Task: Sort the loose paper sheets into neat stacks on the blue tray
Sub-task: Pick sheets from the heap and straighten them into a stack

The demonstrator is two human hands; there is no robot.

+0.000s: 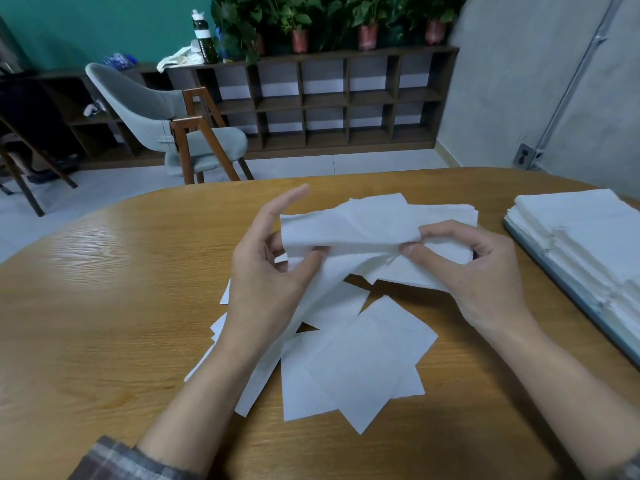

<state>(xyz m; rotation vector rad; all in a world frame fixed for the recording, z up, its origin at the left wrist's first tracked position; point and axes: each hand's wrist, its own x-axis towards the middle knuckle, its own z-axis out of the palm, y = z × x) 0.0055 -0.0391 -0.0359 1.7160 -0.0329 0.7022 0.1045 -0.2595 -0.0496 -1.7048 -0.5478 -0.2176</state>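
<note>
**A:** Where are the hands?

**B:** Both are raised just above the middle of the tabletop (pixel 104 306). The left hand (pixel 266 275) and the right hand (pixel 478 271) share one white paper sheet (pixel 346 226), which is creased and bunched between them.

**A:** How do the fingers grip it?

**B:** On the left, the thumb and the bent fingers pinch the sheet's left end. The index finger (pixel 291 202) points straight up behind the paper. On the right, the fingers are curled in, and the thumb and forefinger pinch the right end.

**A:** And the rest of the paper?

**B:** The loose sheets (pixel 363 358) lie overlapped and askew on the tabletop, below the hands and nearer the person. The left forearm covers some of them. A few more sheets lie flat just beyond the held one.

**A:** The tray?

**B:** The blue tray (pixel 571 292) sits on the tabletop off to the right of the hands. The neat white stacks (pixel 588 230) lie side by side on it, so only its blue rim shows.

**A:** Anything else?

**B:** A plaid sleeve (pixel 128 462) is on the left arm. Past the tabletop there is a grey chair (pixel 156 112) and a low shelf (pixel 329 98). The shelf has potted plants (pixel 301 15) and a bottle (pixel 204 36) on top.
</note>
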